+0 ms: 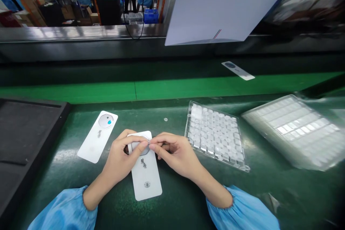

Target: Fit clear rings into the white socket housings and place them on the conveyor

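Observation:
A white panel with rounded corners (148,181), like a phone back cover, lies on the green work surface below my hands. It bears dark lettering and a grey round patch near its top end. Over that patch, my left hand (122,154) is closed, thumb and forefinger pinched together. My right hand (175,152) meets it there in a pinch of its own. What sits between the fingertips is too small and covered to make out. To the left rests a second white panel (94,145), whose round patch carries a blue mark.
Right of my hands is a clear tray of small pale pieces (215,133), with a stack of clear trays (299,133) beyond. A black tray (29,147) borders the left. Another panel (241,72) lies on the green belt (107,91); a white board (215,10) hangs above.

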`<state>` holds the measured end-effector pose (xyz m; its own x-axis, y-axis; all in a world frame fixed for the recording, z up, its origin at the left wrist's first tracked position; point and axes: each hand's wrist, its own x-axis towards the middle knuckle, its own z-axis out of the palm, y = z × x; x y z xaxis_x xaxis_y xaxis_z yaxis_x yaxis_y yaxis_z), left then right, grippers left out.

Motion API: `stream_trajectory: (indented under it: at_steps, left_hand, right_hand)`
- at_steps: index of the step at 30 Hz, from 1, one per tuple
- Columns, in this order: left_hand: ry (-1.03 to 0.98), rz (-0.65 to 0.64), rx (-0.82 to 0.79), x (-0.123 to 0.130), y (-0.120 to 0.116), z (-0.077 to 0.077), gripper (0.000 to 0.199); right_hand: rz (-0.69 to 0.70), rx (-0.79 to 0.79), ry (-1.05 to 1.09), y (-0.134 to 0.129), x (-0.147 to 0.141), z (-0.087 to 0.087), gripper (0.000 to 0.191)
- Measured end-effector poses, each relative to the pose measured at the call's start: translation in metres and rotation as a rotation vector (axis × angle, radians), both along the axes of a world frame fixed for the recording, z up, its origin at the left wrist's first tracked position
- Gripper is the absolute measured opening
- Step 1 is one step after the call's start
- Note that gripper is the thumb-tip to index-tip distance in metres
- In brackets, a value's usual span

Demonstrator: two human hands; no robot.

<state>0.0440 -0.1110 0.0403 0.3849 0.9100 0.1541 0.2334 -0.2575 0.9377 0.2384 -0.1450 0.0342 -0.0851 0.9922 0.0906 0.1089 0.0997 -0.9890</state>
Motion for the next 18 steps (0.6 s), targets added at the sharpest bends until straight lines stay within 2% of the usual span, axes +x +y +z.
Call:
stream_trajectory:
  at_steps: [2, 4, 6, 8, 13, 18]
  left_hand:
    - [-0.003, -0.003, -0.006, 0.000, 0.000, -0.002, 0.012]
    - [-0.008, -0.002, -0.018, 0.001, -0.001, -0.003, 0.013]
    - [-0.023, -0.001, -0.029, 0.002, -0.001, -0.002, 0.014]
    - [-0.035, -0.005, -0.037, 0.001, -0.001, -0.001, 0.015]
    - [0.013, 0.001, -0.030, -0.002, 0.002, 0.006, 0.016]
    - [0.077, 0.062, -0.017, -0.005, 0.009, 0.002, 0.030]
  right_hand:
    - [-0.039, 0.157, -0.121, -0.001, 0.000, 0.000, 0.014]
    - [-0.077, 0.408, -0.272, -0.002, 0.001, 0.000, 0.010]
    - [-0.074, 0.656, -0.408, -0.001, 0.003, -0.002, 0.015]
    - [-0.049, 0.792, -0.501, -0.001, 0.004, -0.003, 0.021]
    - [-0.082, 0.764, -0.401, 0.001, -0.002, -0.003, 0.014]
    - [-0.154, 0.716, -0.375, 0.007, -0.006, -0.005, 0.014]
